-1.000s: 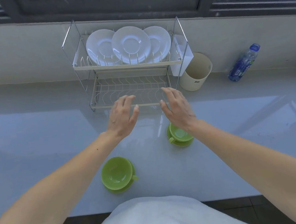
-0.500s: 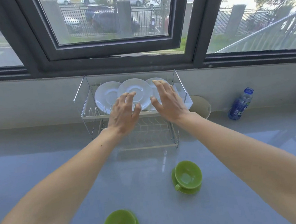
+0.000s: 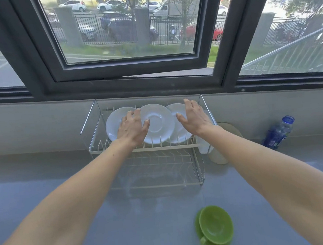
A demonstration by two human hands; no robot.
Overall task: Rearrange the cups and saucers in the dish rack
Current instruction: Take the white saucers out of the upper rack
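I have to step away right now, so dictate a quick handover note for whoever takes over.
Left hand: open, fingers spread over the left and middle saucers.
Right hand: open, over the right saucer; a grip on either side cannot be told.
Three white saucers stand on the rack's top shelf; the lower shelf is empty.
A green cup sits on its saucer on the counter.
Done: nothing visibly moved. Left: the rearranging.
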